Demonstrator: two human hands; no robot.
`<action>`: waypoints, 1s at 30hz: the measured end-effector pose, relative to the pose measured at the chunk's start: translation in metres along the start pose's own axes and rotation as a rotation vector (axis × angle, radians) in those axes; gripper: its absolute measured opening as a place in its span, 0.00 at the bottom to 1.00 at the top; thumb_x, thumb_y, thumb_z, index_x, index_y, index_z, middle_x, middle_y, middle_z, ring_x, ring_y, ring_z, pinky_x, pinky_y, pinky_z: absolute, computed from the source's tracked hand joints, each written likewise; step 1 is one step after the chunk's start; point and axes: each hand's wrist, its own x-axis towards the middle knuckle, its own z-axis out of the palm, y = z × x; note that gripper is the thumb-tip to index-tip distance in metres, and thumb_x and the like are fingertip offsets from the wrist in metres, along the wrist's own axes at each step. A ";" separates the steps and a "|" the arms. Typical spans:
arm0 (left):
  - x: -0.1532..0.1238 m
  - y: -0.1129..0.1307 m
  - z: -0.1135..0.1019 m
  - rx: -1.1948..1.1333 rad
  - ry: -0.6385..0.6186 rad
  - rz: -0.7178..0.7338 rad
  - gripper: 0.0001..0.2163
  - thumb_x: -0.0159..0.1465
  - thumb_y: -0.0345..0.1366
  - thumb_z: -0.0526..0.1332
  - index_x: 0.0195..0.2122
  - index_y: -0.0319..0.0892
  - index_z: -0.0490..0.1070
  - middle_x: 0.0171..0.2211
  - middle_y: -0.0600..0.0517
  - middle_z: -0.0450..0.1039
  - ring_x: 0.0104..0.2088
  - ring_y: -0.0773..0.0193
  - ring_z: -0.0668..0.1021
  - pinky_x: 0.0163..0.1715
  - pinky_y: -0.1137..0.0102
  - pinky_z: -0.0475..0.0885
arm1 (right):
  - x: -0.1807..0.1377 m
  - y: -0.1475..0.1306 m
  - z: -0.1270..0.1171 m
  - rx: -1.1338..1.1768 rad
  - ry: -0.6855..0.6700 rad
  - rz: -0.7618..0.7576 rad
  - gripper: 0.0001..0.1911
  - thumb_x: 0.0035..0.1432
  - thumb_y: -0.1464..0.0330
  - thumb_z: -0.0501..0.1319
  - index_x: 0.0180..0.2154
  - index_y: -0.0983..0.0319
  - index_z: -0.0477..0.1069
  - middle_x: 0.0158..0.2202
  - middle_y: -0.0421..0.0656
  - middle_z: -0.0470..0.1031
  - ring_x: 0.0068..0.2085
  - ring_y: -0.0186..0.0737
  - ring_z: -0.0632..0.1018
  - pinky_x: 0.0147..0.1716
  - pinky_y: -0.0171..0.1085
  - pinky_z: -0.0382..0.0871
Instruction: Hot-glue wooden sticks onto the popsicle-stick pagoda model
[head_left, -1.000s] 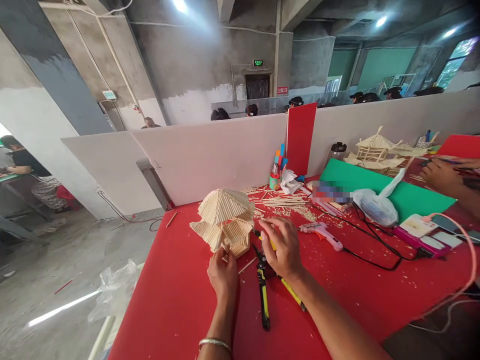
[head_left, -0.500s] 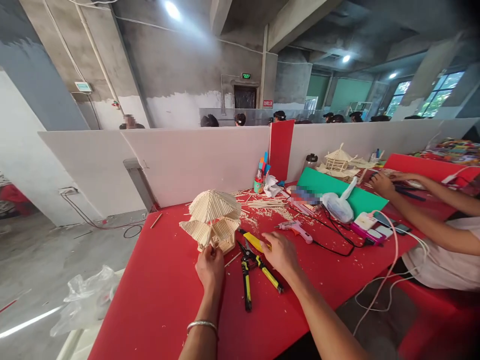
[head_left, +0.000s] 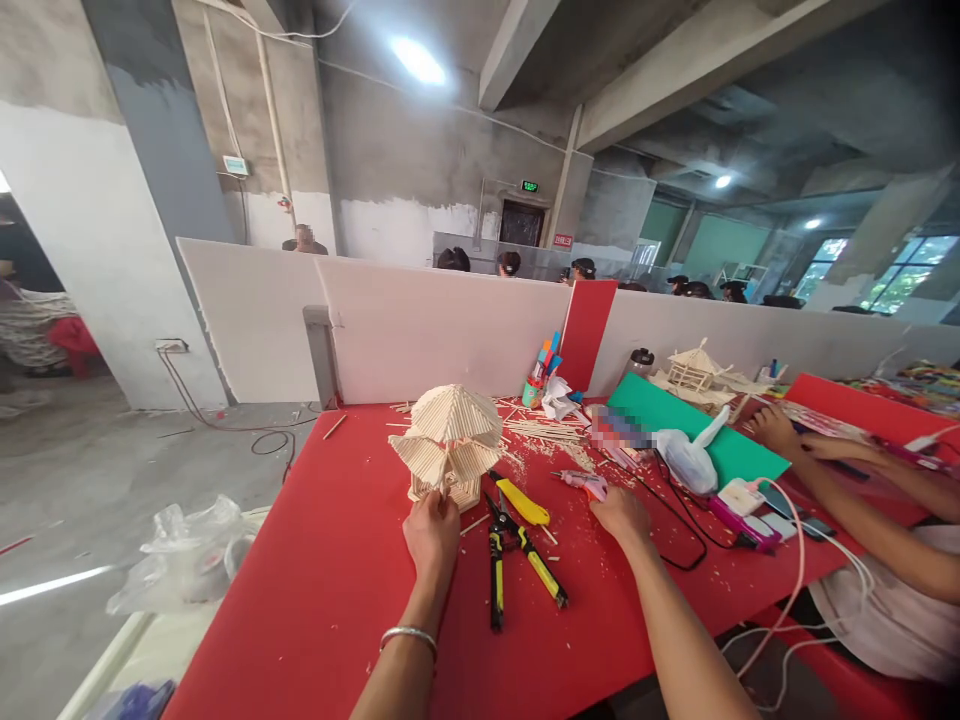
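A model pavilion of thin wooden sticks, with a layered roof, stands on the red table. My left hand is closed in a pinch at its front, below the lower roof edge. Whether a loose stick or a fixed post is between those fingertips, I cannot tell. My right hand is wrapped round the handle of a pink glue gun, whose nozzle points left. Between my hands lie cutting pliers with black and yellow handles, spread apart, and a yellow utility knife.
Loose sticks and shavings lie behind the glue gun. A pen cup, crumpled tissue, green board and power strip stand further along. Black cable crosses the table. A co-worker's arms reach in at right.
My right hand has moved right, from beside the yellow knife onto the glue gun, and closed on its handle. My left hand stays at the pavilion's front. The view has shifted left.
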 end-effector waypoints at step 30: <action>0.001 -0.006 0.005 0.023 0.053 0.076 0.15 0.62 0.36 0.56 0.18 0.41 0.63 0.23 0.52 0.70 0.27 0.65 0.70 0.28 0.71 0.55 | -0.121 -0.058 0.016 0.379 0.332 -0.769 0.17 0.66 0.57 0.54 0.42 0.63 0.72 0.33 0.48 0.77 0.34 0.41 0.78 0.32 0.35 0.72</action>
